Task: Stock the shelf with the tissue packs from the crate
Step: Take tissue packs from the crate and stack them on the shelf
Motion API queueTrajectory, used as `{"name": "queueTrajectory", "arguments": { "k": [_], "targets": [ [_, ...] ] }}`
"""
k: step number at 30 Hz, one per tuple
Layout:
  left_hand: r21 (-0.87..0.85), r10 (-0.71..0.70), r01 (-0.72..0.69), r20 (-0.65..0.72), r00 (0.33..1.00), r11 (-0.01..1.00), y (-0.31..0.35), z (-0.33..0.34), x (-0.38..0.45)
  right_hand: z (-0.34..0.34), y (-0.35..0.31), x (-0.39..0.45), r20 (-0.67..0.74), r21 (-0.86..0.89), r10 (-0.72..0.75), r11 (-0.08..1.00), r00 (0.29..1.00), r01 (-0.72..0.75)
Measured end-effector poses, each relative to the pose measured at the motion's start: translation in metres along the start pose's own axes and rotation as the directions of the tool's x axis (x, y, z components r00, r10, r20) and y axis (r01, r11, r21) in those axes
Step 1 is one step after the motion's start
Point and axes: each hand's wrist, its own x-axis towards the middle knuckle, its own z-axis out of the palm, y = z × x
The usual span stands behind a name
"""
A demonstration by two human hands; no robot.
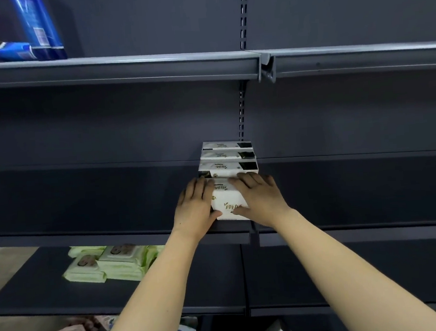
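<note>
The step in hand looks like the placing of one more tissue pack [230, 203] at the front of a row on the middle shelf [84, 202], just right of the centre of the frame. The left hand [195, 206] lies against the pack's left side with its fingers [200, 186] stretched forward over the top left corner and its thumb reaching across the front lower edge; the right hand [260, 198] lies over the pack's right side, its fingers [246, 180] spread flat along the top and its thumb low on the front face. Both hands seem to press and clasp the pack between them, the fingers nearly straight, not curled tight. The pack stands on the shelf near its front lip, its printed white face toward the camera. Directly behind it, toward the back panel, three like packs [227, 156] stand in a file, one touching the next, and the fingertips of both hands reach to the nearest of these. My judgement is that the next move calls for pushing the pack back until it is flush with the row, squaring it, and letting go, then turning down for another; the crate itself cannot be made out with certainty at the bottom of the frame. Green wipe packs [107, 264] lie on the lower shelf [210, 275] at lower left, and blue packages [36, 28] stand at upper left.
</note>
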Motion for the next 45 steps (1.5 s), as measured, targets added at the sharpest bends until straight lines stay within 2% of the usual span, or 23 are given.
{"name": "queueTrajectory", "arguments": {
  "k": [6, 11, 18, 23, 26, 30, 35, 38, 45],
  "targets": [
    [-0.016, -0.022, 0.022, -0.002, 1.000, 1.000, 0.002, 0.006, 0.012, 0.012, 0.005, 0.003, -0.024, 0.073, 0.078, 0.994, 0.997, -0.076],
    [-0.076, -0.026, 0.028, 0.023, 0.999, 0.997, -0.005, 0.011, 0.025, 0.018, 0.008, 0.017, -0.052, 0.186, 0.069, 0.981, 0.996, -0.058],
    [-0.240, -0.046, 0.088, 0.175, 0.984, 0.967, -0.011, 0.004, 0.045, 0.025, 0.016, 0.027, -0.092, 0.260, 0.047, 0.965, 0.995, -0.021],
    [-0.277, -0.045, 0.083, 0.141, 0.989, 0.957, -0.012, 0.008, 0.043, 0.026, 0.014, 0.026, -0.072, 0.242, 0.075, 0.969, 0.995, -0.056],
    [-0.168, -0.054, 0.079, 0.150, 0.987, 0.983, -0.010, 0.007, 0.043, 0.025, 0.011, 0.024, -0.049, 0.117, 0.117, 0.987, 0.992, -0.111],
    [0.060, -0.042, 0.038, 0.061, 0.997, 0.997, -0.003, 0.005, 0.033, 0.025, 0.002, 0.015, -0.175, 0.023, 0.134, 0.991, 0.975, -0.132],
    [0.075, 0.064, -0.059, -0.070, 0.995, 0.995, 0.016, 0.006, 0.005, 0.035, -0.001, -0.016, -0.285, -0.048, 0.088, 0.993, 0.955, -0.106],
    [0.111, 0.105, -0.095, -0.084, 0.991, 0.989, 0.032, 0.011, -0.019, 0.036, -0.002, -0.044, -0.317, -0.063, 0.071, 0.993, 0.946, -0.095],
    [0.077, 0.130, -0.130, -0.002, 0.991, 0.989, 0.091, 0.030, -0.089, 0.047, 0.013, -0.133, -0.182, -0.082, 0.084, 0.992, 0.980, -0.100]
  ]
}}
